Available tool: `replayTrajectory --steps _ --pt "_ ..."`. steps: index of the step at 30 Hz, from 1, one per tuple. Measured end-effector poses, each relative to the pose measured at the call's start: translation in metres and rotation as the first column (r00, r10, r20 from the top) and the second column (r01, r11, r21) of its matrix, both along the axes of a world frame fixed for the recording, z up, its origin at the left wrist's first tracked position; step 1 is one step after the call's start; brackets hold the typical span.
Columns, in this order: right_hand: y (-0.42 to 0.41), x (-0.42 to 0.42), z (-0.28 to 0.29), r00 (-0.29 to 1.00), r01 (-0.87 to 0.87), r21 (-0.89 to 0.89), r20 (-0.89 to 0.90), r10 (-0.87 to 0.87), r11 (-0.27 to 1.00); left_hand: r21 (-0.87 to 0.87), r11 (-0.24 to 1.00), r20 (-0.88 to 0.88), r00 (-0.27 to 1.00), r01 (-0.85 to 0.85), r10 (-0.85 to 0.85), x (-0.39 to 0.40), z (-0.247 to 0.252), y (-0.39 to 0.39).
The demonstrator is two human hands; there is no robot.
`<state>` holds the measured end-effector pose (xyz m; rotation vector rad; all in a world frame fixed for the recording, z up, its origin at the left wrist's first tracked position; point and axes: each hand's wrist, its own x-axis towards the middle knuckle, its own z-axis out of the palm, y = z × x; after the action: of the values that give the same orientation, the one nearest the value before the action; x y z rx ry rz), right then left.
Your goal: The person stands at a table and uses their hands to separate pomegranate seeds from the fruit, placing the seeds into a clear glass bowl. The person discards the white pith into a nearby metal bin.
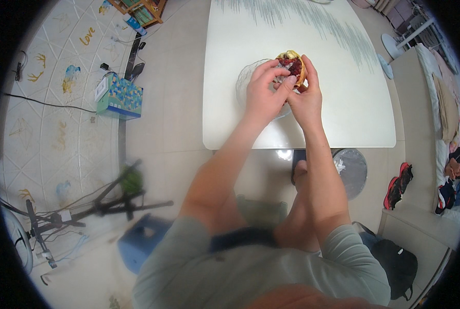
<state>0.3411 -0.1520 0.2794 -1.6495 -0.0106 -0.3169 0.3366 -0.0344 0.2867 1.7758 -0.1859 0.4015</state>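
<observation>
An opened pomegranate piece point(296, 68), with yellow rind and dark red seeds showing, is held above the white table point(353, 112). My right hand point(308, 100) grips it by the rind along its right side. The fingers of my left hand point(264, 94) reach over its left side near the exposed seeds, and the left thumb lies close to the right one. Whether the left fingers pinch anything is hidden. Under my hands stands a clear glass bowl point(242, 84), mostly covered by the left hand; its contents are hardly visible.
A round bin point(353, 174) stands on the floor by the table's near right edge. At left are a patterned box point(121, 98), a dark metal stand point(110, 206) and a blue stool point(143, 241). A black backpack point(396, 266) and a bed point(419, 127) with another person's feet point(454, 168) are at right.
</observation>
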Motion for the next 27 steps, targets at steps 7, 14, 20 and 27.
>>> replayTrajectory --steps 7,14,20,27 --pt "0.0 0.002 -0.004 1.0 0.007 -0.048 0.029 -0.005 0.999 -0.027 0.999 0.003 1.0 -0.016 0.016 0.005 -0.002 0.002" --pt "-0.001 0.002 -0.003 1.0 -0.002 -0.044 0.012 0.003 0.999 -0.052 0.999 -0.038 0.999 0.003 -0.005 0.003 -0.002 0.001" --pt "-0.001 0.001 -0.001 0.999 -0.033 0.001 0.016 0.033 0.999 -0.048 0.999 -0.011 1.0 -0.003 0.002 0.005 -0.005 0.003" --pt "-0.006 0.002 0.005 0.991 -0.104 0.332 -0.05 0.127 0.938 -0.138 0.99 -0.037 0.999 -0.033 0.028 0.016 -0.02 0.019"
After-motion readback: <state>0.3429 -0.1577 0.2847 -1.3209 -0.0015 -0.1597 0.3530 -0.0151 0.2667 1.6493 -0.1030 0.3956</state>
